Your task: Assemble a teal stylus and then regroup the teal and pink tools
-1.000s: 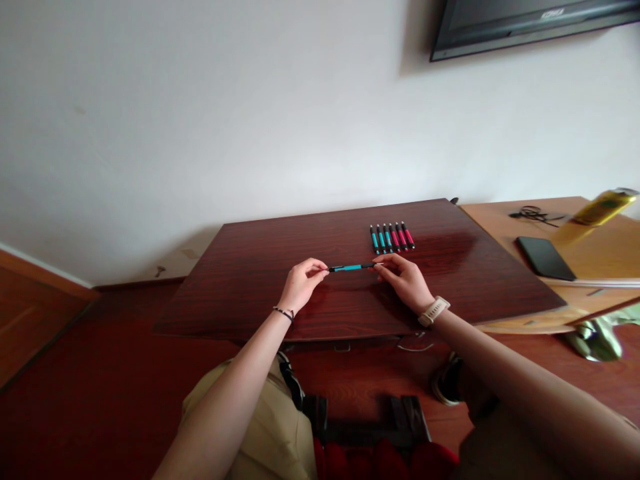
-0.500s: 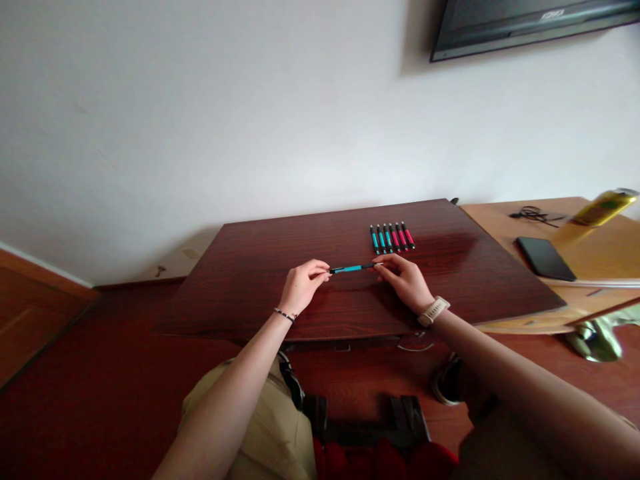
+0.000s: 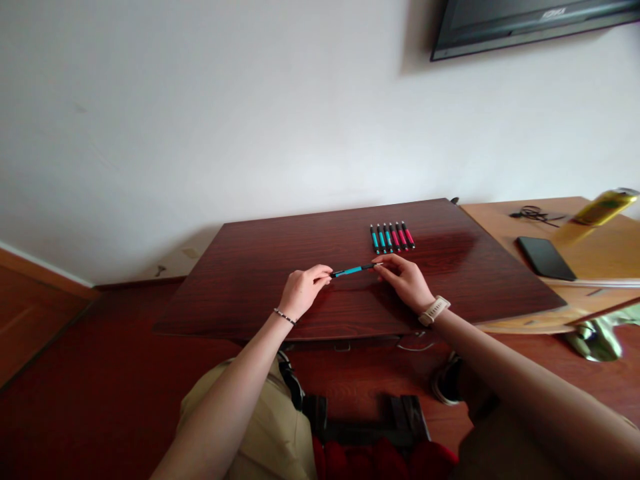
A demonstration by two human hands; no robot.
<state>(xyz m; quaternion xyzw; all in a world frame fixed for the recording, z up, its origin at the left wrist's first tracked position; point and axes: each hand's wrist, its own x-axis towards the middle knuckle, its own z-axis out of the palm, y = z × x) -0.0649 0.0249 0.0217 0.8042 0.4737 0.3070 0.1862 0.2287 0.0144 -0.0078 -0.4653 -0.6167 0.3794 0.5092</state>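
A blue pen [image 3: 353, 270] with black ends is held lengthwise between my two hands, above the dark wooden table [image 3: 240, 280]. My left hand [image 3: 303, 291] pinches its left end between thumb and fingers. At the other end, my right hand [image 3: 403, 280] grips the tip in the same way. Just beyond the right hand lies a neat row of several pens, blue pens [image 3: 381, 239] on the left and pink pens [image 3: 402, 235] on the right, side by side.
A lighter wooden desk [image 3: 505, 230] adjoins the table on the right. On it are a black phone [image 3: 545, 258], a coiled black cable [image 3: 534, 215] and a yellow can [image 3: 604, 208]. A television [image 3: 530, 30] hangs on the wall above.
The pen's left end has dipped slightly with my left hand, so the pen now tilts more. My right hand and the row of pens have stayed put.
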